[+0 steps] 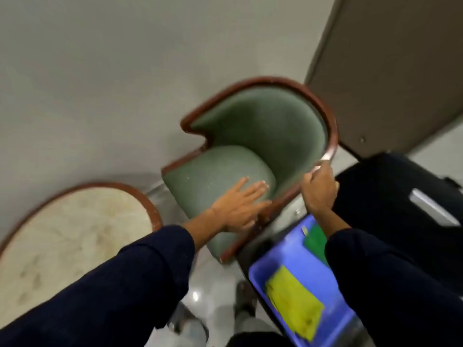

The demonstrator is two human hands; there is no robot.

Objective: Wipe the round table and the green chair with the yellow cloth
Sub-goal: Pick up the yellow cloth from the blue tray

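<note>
The green chair [260, 126], a tub seat with a dark wooden rim, stands at the centre against the wall. My left hand [240, 206] lies flat on its seat cushion, fingers spread over the front right corner. My right hand [319, 190] grips the wooden rim of the chair's right arm. The round table [70, 236], pale marbled top with a brown edge, sits at the lower left. The yellow cloth [295, 299] lies in a blue tray [270, 269] at the lower right, in neither hand.
A green cloth [315, 241] lies in the tray's far end. A black suitcase [400, 196] stands right of the chair, below a brown door [390, 66]. The floor is glossy grey. My shoes [245, 301] show at the bottom.
</note>
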